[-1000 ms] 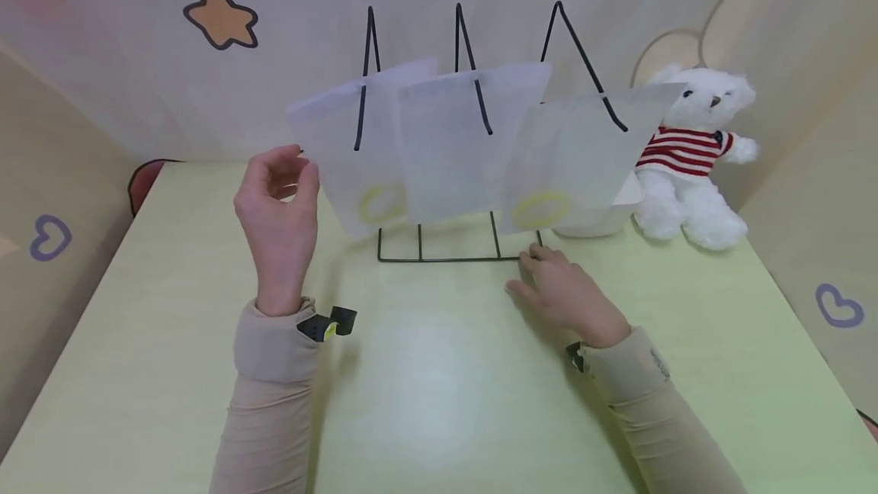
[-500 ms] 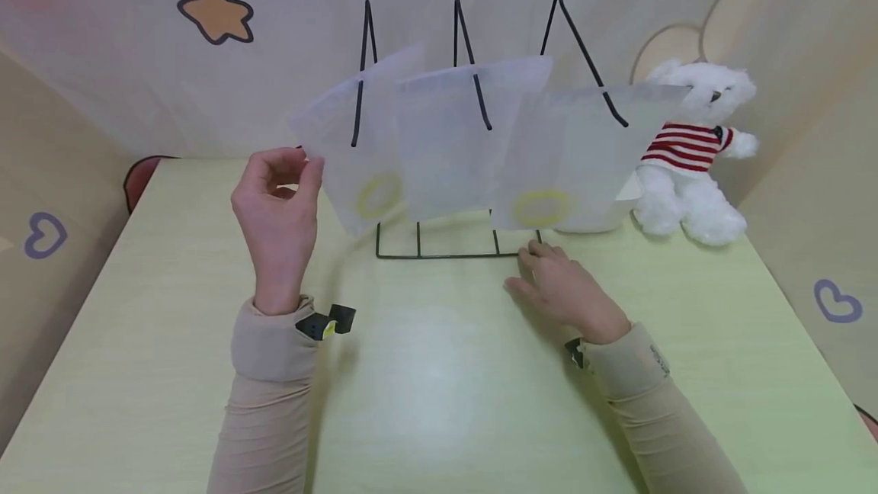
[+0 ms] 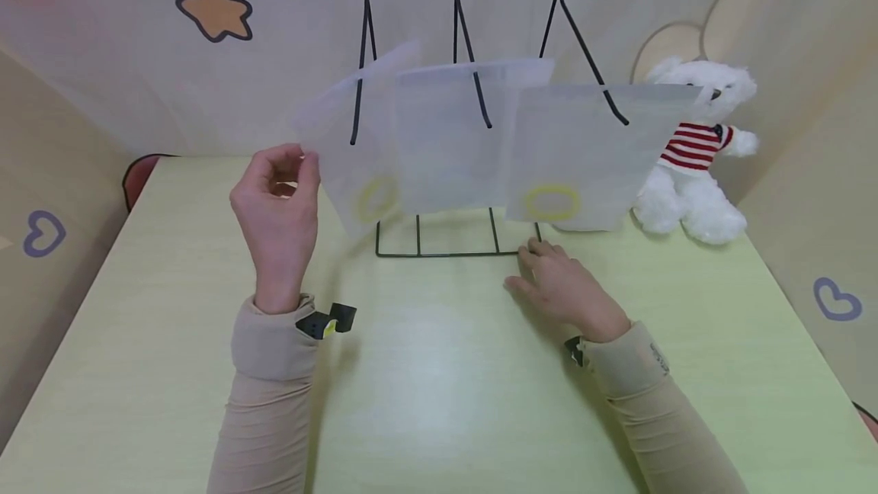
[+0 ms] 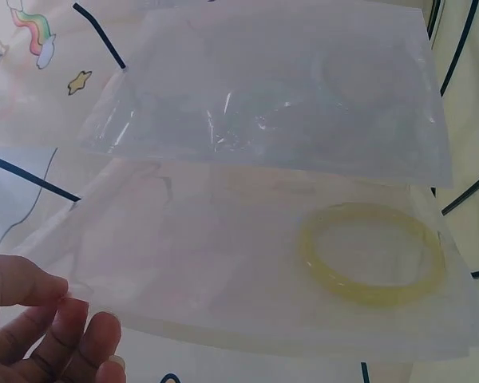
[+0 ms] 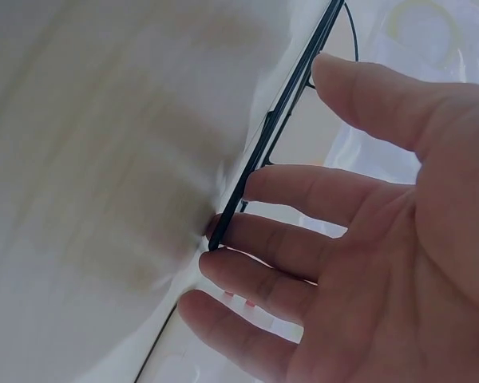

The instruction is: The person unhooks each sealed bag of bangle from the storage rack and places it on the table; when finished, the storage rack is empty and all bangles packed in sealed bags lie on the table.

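My left hand pinches the lower left edge of a frosted plastic bag between thumb and fingertips. This bag hangs tilted from the left hook of a black wire rack. A yellow ring shows inside it in the left wrist view. The middle hook carries a second frosted bag. On the right hook hangs a third bag, with another yellow ring low in it. My right hand has its fingertips on the rack's front right base corner, fingers fairly straight, palm seen in the right wrist view.
A white teddy bear in a red-striped sweater sits at the back right, partly overlapped by the right bag. Behind the pale table stands a curtain-like backdrop with star and heart prints.
The left bag has tilted further, its top right corner rising. The right bag has swung slightly to the right, its ring with it. Both hands keep nearly the same places.
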Demonstrator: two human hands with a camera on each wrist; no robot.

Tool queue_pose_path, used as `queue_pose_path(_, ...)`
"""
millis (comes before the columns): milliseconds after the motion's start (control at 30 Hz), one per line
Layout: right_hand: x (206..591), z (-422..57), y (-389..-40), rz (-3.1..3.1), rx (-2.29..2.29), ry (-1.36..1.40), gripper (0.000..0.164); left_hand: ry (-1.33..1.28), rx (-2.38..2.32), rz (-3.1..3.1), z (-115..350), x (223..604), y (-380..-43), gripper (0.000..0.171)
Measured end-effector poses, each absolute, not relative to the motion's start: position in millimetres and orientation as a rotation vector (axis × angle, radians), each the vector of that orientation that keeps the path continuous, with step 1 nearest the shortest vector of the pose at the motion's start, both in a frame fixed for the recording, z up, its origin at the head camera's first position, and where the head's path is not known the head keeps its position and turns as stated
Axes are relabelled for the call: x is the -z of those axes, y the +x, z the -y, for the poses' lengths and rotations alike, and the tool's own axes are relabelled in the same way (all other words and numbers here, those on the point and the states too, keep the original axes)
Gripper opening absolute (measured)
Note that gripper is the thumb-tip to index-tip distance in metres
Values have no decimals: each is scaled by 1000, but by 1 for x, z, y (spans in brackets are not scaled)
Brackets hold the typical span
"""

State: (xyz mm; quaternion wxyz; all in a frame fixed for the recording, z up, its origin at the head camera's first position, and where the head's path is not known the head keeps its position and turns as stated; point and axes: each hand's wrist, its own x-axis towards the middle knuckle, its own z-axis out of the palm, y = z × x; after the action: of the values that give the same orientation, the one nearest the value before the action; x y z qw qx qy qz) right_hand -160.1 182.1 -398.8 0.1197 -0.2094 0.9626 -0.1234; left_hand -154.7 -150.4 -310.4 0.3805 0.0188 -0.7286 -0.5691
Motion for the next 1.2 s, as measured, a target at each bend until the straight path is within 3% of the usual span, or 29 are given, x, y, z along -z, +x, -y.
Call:
queue_pose_path(833,397,-182,-158,-2793,313,-637,66,82,1520,1789,148,302,-149,9)
queue_pose_path(1200,397,-181,-158,-2776,317,-607,68,36,1529,1774,148,302,-148,15)
